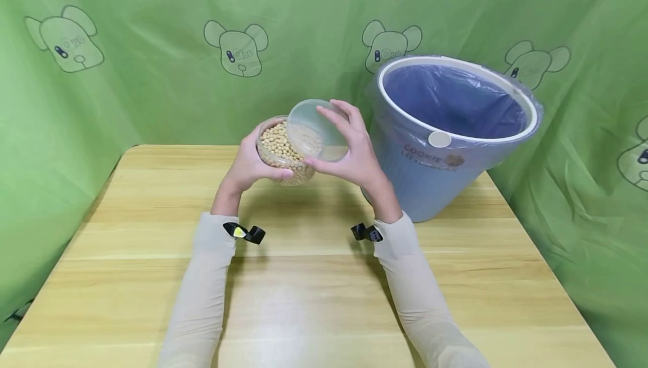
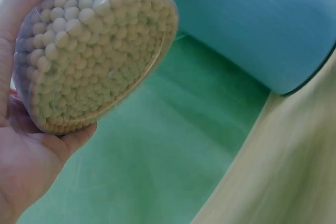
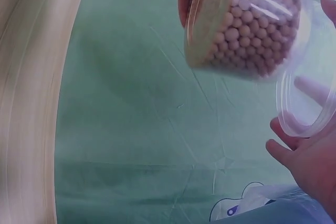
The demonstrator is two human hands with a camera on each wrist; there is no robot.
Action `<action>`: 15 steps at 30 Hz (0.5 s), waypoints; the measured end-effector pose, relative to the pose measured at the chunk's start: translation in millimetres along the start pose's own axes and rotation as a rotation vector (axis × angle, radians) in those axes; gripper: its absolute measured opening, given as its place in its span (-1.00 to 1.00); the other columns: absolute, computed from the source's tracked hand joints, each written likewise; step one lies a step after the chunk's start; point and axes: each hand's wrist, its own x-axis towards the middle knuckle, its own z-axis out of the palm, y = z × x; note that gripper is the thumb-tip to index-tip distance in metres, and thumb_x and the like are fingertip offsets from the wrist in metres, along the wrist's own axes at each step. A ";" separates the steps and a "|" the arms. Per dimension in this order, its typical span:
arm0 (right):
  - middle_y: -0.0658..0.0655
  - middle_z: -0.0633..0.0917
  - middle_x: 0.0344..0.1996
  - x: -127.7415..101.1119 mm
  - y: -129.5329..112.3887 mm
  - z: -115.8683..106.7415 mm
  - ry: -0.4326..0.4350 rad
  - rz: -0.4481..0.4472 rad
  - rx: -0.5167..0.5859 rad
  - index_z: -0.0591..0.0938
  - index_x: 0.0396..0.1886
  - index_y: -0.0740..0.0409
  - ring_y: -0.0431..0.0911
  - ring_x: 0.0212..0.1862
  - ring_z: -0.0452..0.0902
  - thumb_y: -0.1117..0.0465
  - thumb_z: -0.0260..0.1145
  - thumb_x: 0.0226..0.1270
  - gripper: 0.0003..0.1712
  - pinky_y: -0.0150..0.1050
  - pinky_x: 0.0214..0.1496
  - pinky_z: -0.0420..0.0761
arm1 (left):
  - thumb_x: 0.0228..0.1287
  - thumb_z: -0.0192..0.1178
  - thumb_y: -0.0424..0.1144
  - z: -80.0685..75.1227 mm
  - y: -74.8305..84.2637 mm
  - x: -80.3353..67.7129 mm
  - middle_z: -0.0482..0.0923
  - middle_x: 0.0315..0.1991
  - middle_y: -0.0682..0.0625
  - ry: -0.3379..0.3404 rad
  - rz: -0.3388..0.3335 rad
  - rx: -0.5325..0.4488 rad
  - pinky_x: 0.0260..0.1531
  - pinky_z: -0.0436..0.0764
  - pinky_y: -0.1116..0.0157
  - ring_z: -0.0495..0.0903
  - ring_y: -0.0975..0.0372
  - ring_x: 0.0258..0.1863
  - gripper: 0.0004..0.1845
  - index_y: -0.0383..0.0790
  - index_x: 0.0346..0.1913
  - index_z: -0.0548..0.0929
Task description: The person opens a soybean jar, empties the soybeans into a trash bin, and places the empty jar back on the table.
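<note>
Right now the left hand [image 1: 248, 162] grips a clear tub of beans [image 1: 283, 151] above the counter [image 1: 314, 278], tilted with its mouth facing the person. The right hand [image 1: 354, 151] pinches the loose lid [image 1: 319, 130], just off the tub's mouth at 2 o'clock. The lined bin [image 1: 450, 131] stands at 3 o'clock, nearer the right hand.

You get bright, even light with soft shadows under the arms on the table [image 1: 314, 300]; both wrist views blur.
</note>
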 end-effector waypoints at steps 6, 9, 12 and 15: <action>0.16 0.29 0.49 0.9 1.6 4.1 0.042 0.041 -0.039 0.50 0.44 -0.10 -0.07 0.52 0.19 0.03 0.74 -0.21 0.08 0.06 0.51 0.39 | -0.37 0.58 -0.57 -20.0 5.7 -2.9 0.44 0.36 -0.18 0.151 -0.003 0.019 0.38 0.55 0.12 0.49 0.08 0.28 0.10 -0.17 0.44 0.40; 0.16 0.28 0.51 0.9 4.1 5.4 0.033 0.101 -0.047 0.49 0.45 -0.14 -0.07 0.53 0.17 0.00 0.73 -0.19 0.08 0.10 0.50 0.38 | -0.38 0.59 -0.57 -27.0 8.4 -4.6 0.44 0.38 -0.16 0.224 -0.001 0.033 0.39 0.54 0.12 0.48 0.08 0.30 0.10 -0.16 0.43 0.42; 0.16 0.26 0.52 0.6 8.0 6.1 0.016 0.155 -0.061 0.47 0.46 -0.17 -0.05 0.54 0.15 -0.03 0.73 -0.17 0.08 0.12 0.51 0.37 | -0.39 0.61 -0.56 -32.2 11.5 -6.0 0.43 0.39 -0.14 0.273 -0.004 0.046 0.40 0.52 0.11 0.46 0.08 0.33 0.10 -0.15 0.43 0.43; 0.16 0.24 0.53 -0.3 11.3 5.2 -0.003 0.193 -0.085 0.46 0.47 -0.17 0.00 0.55 0.14 -0.06 0.72 -0.15 0.09 0.15 0.53 0.35 | -0.40 0.62 -0.55 -37.1 13.7 -5.9 0.43 0.39 -0.14 0.305 -0.014 0.054 0.40 0.53 0.12 0.47 0.09 0.32 0.10 -0.13 0.42 0.43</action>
